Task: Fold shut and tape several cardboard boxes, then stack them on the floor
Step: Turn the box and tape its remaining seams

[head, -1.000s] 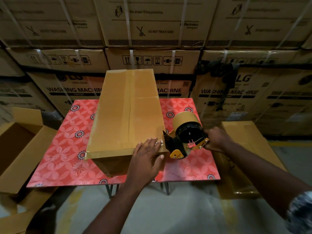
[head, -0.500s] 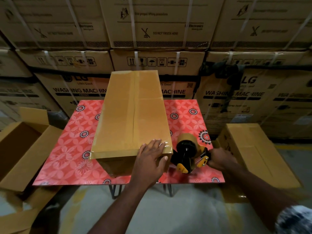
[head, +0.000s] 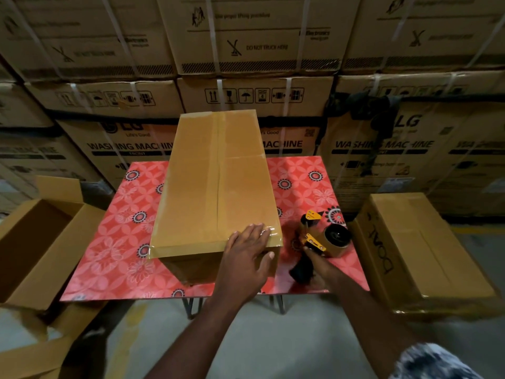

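— On the counter point(head: 114, 242), where's the taped cardboard box point(head: 216, 187)?
— Lengthwise down its middle. Left grip point(head: 247, 258) lies flat, fingers straight, on the box's near right corner.
— Right grip point(head: 318, 272)?
— Clamped round the tape dispenser point(head: 325, 242) handle, just right of the box.
— Further out?
— Closed carton point(head: 418, 250) right of the box, open carton point(head: 41, 242) left.

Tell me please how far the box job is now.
Done: the box on the table is shut, tape along its seam. In hand: the left hand presses its near edge; the right hand grips the tape dispenser. Left: the open box needs closing.
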### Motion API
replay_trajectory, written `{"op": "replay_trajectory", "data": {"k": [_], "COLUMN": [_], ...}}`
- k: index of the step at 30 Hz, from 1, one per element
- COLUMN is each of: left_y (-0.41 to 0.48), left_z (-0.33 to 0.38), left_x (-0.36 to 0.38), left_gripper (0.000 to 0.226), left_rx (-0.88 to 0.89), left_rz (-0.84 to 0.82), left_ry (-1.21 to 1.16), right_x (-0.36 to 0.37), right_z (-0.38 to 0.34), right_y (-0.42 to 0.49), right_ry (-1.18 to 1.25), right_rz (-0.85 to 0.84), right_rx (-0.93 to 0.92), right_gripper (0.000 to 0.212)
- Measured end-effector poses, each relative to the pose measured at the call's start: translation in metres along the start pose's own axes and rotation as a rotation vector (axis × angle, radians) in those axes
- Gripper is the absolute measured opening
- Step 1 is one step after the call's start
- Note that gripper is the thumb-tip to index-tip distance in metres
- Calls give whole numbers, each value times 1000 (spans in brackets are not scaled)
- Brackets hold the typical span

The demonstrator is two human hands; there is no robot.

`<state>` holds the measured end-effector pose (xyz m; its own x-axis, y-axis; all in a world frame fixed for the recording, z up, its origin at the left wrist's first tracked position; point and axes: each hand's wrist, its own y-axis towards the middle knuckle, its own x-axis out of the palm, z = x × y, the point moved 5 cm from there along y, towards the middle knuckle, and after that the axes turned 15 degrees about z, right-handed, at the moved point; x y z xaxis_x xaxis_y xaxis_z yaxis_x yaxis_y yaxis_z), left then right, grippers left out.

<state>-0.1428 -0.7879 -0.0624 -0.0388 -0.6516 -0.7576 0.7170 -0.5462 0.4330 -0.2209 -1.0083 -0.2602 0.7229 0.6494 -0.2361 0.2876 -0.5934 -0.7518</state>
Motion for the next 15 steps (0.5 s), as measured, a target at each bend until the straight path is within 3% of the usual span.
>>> {"op": "replay_trajectory", "data": {"k": [2,4,5,7,9,10,15], "left_y": [0,0,1,1,0,0,2], "left_z": [-1,0,0,1,1,0,1], "left_x": [0,0,0,0,-1,-1,-2], "left_gripper": [56,56,55,54,55,55,57], "left_rx": [0,-17,-20,-20,-17,-17,-5], "left_rz": [3,6,8,8,-3,-12,-43], "left_ry": [-5,-25,-29,-23,-13,-10,-2], "right_x": [10,12,16,27,41,46,57], "right_z": [-8,-29,-44,-60,-59,-55,-43], "right_y": [-16,-42,-61,-100,-124,-131,-130], "right_ry": [-266,-452,-406,-38,220,262,291], "right_rz": [-16,88,125,-20,-217,-237,-44], "right_rx": [-204,-462,-583,-690,-660,-660,-695], "right_gripper": [62,68,75,84,72,67,82]}}
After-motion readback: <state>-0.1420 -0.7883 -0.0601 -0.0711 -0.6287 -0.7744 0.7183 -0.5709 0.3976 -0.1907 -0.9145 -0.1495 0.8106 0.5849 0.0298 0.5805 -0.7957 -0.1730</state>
